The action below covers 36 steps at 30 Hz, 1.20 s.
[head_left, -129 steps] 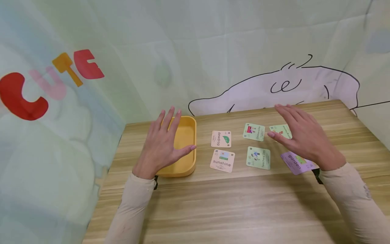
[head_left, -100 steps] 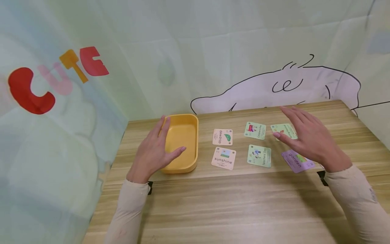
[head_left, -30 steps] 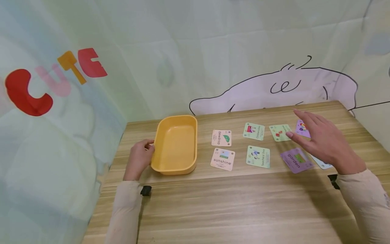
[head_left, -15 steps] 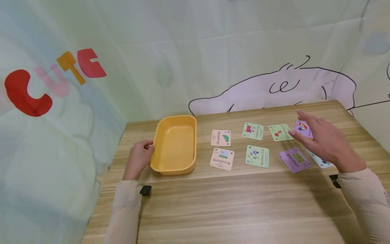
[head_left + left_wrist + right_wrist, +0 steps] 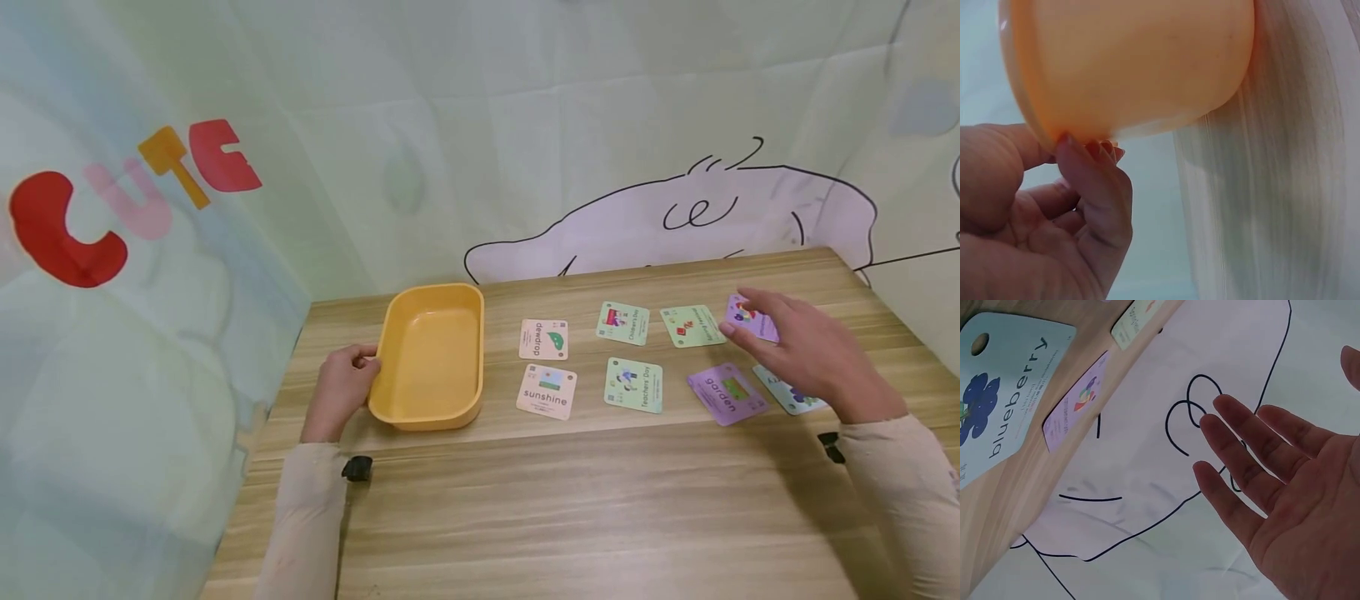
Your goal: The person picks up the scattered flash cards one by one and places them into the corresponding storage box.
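Observation:
My left hand (image 5: pixel 341 392) pinches the left rim of a yellow plastic tray (image 5: pixel 431 362) standing on the wooden table. In the left wrist view, thumb and fingertips meet at the edge of that tray (image 5: pixel 1147 69). Over the right end of the card group hovers my right hand (image 5: pixel 817 354), fingers extended and holding nothing. Closest to it are a purple card (image 5: pixel 738 312) at the back, partly covered by the fingers, and a pale blue blueberry card (image 5: pixel 780 387), partly covered too. A purple garden card (image 5: pixel 727 393) lies just left of the blueberry card.
Further left lie green cards for Children's Day (image 5: pixel 624 322) and Teachers' Day (image 5: pixel 634 385), another green card (image 5: pixel 686 327), and pink dewdrop (image 5: pixel 536 340) and sunshine (image 5: pixel 546 392) cards. A printed curtain (image 5: pixel 525 150) hangs behind the table (image 5: pixel 570 517).
My left hand has gone from hovering spread over the tray to pinching its left rim. The right hand has shifted right and dropped slightly, uncovering the purple back card and the blueberry card.

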Each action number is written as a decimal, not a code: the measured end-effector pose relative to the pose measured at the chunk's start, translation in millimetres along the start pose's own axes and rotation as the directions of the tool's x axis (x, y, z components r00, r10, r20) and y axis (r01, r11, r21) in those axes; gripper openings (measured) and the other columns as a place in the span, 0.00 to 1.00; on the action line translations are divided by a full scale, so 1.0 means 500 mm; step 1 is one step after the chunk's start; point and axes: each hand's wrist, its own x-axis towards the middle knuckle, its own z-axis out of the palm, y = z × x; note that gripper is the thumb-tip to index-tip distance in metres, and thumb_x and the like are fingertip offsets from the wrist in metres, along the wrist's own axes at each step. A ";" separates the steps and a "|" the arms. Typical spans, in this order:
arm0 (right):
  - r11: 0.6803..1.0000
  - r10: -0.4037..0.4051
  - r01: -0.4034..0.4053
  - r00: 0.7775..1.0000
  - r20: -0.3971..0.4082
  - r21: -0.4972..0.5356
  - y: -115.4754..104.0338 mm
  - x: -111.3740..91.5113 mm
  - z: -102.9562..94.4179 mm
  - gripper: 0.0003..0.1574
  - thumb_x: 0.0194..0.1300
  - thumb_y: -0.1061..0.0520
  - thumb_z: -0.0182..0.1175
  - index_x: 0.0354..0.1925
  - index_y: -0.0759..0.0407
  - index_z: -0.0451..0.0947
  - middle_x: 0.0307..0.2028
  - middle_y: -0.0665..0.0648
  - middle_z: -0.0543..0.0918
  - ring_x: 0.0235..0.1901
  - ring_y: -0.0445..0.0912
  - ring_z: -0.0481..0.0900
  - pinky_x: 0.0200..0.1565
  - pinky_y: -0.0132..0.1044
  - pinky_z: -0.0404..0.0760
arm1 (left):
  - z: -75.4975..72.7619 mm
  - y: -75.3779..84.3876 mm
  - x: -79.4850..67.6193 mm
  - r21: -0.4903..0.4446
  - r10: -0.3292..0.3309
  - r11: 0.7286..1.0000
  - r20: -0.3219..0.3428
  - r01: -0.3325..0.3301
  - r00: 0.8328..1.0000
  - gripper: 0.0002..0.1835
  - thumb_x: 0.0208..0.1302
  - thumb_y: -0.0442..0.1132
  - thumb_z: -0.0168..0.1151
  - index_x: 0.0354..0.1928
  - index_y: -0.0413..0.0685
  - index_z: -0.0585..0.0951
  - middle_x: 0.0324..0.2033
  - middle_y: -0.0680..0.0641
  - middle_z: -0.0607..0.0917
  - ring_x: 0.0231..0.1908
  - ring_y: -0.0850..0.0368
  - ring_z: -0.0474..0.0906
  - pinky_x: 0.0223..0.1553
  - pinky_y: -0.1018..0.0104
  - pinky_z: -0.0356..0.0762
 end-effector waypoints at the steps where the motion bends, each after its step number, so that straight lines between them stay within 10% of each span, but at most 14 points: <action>1: 1.000 -0.002 0.002 1.000 0.001 -0.002 0.003 0.000 0.001 0.48 0.74 0.30 0.50 0.76 0.59 0.59 0.65 0.74 0.71 0.64 0.72 0.67 0.50 0.73 0.70 | 0.000 0.000 0.000 -0.004 -0.005 1.000 -0.001 0.005 1.000 0.19 0.74 0.38 0.53 0.61 0.36 0.79 0.40 0.41 0.79 0.29 0.55 0.76 0.27 0.69 0.79; 36: 0.997 0.049 -0.037 0.981 0.189 -0.069 0.113 -0.001 0.022 0.46 0.63 0.42 0.70 0.63 0.75 0.70 0.53 0.78 0.79 0.52 0.71 0.77 0.49 0.68 0.75 | -0.004 -0.008 0.006 -0.110 -0.052 0.992 0.090 0.061 0.995 0.20 0.78 0.40 0.53 0.64 0.37 0.74 0.43 0.40 0.78 0.29 0.56 0.80 0.29 0.66 0.84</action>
